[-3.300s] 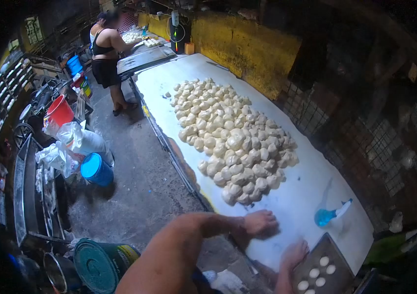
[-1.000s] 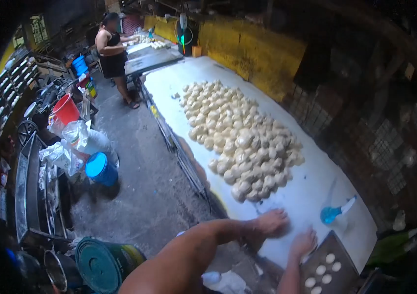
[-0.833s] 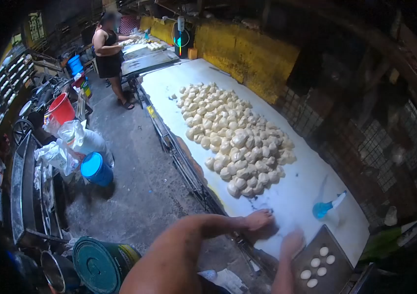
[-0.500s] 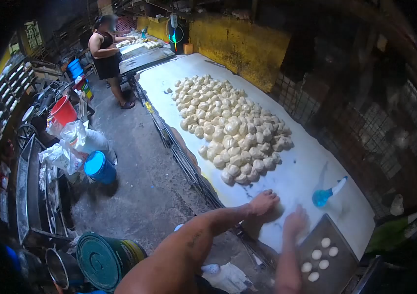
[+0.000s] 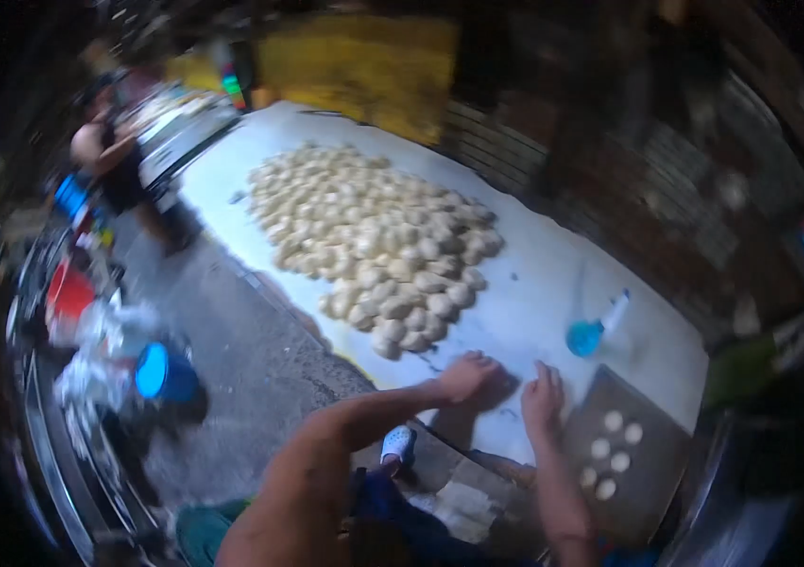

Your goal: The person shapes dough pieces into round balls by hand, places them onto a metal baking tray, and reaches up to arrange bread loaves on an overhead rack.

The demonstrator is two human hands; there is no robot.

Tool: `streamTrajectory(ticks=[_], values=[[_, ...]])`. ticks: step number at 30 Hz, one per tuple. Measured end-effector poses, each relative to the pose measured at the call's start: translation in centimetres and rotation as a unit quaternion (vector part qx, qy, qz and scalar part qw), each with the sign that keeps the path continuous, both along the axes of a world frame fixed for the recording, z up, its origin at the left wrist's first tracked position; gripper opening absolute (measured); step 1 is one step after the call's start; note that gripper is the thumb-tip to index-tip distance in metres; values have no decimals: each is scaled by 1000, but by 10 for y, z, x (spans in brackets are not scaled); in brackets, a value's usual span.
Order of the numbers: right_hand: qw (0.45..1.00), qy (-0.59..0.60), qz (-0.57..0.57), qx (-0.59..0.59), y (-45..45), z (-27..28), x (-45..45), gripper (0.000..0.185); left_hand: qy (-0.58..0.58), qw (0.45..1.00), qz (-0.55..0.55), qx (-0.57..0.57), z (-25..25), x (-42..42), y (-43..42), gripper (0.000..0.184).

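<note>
My left hand (image 5: 474, 378) rests low over the white tabletop (image 5: 544, 265), just below the near end of a big heap of pale dough balls (image 5: 374, 236). Its fingers are curled downward, and whatever may be under them is hidden. To its right, my right hand (image 5: 543, 397) lies on the same surface with some fingers extended and apart. Beside that hand sits a dark metal tray (image 5: 648, 416) carrying several flat round dough pieces (image 5: 601, 448). Beyond the tray stands a spray bottle with blue liquid (image 5: 584, 337). The view is blurred by motion.
Another person (image 5: 114, 156) stands at a farther table (image 5: 185, 132) at the upper left. On the floor to the left are a blue bucket (image 5: 164, 373), a red bucket (image 5: 69, 291) and plastic bags (image 5: 100, 373). A green lidded bucket (image 5: 202, 534) is at the lower left.
The view has swung, so the table, heap and co-worker appear farther left. My right hand's fingers show more separately than before. The dough pieces on the tray look unchanged.
</note>
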State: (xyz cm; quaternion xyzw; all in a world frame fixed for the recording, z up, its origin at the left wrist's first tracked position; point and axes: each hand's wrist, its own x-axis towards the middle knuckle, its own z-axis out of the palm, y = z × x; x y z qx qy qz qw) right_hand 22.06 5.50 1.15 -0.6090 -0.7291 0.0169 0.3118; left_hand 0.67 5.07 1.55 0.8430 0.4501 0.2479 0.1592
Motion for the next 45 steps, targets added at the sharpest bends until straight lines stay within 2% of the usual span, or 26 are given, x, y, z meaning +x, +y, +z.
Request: streamTrajectory(ticks=[2,3,4,5,6,7,8,9,11,14,15,20,21,25,27,31,33,38,39,44,45], values=[[998,-38,-31,30,-7,10,7,39,3,987,-99,130,-4,-22,13,41],[997,-36,-70,13,5,9,4,39,0,984,-139,115,1,-19,27,41],[993,-65,-100,19,14,2,3,38,17,985,-113,131,2,-16,37,42],[988,-68,-135,-8,28,-1,1,38,9,983,-150,107,0,-8,50,42],[982,-107,-154,-2,47,-4,3,37,20,985,-116,127,-1,1,66,43],[977,-116,-176,-29,61,-1,-2,37,8,985,-141,104,-3,11,77,43],[980,-172,-96,28,57,1,-11,34,50,994,-53,82,-3,17,70,44],[977,-179,-119,-2,30,-1,-7,34,42,994,-82,58,-1,13,51,44],[990,-15,-127,-52,-19,7,-2,43,41,993,-107,4,9,4,13,44],[965,237,-101,-47,-3,23,9,57,49,993,-104,-13,30,-9,32,45],[966,234,-104,-48,-2,18,9,57,45,993,-107,-14,26,-15,28,45],[941,218,80,-245,-6,-7,28,51,12,986,-48,-159,13,-24,23,41],[945,220,62,-235,-14,9,45,51,14,986,-68,-152,19,0,24,41],[927,277,-59,-244,-55,68,128,42,-19,974,-225,-4,35,118,23,40],[919,295,-84,-248,-79,88,184,40,-27,965,-260,30,49,189,9,40],[911,313,-242,-116,-124,108,314,38,-81,966,-217,-115,89,345,-17,43],[904,313,-277,-93,-133,99,363,37,-95,963,-196,-158,82,403,-25,44],[884,144,-371,-246,-138,44,412,47,-77,958,-212,-180,22,465,-37,46],[887,144,-365,-242,-138,43,421,47,-78,960,-207,-174,23,473,-35,46],[949,58,-304,-62,-147,36,424,57,-66,961,-230,-139,29,472,-35,45],[949,61,-302,-62,-146,37,424,57,-63,962,-227,-138,30,474,-35,45]])
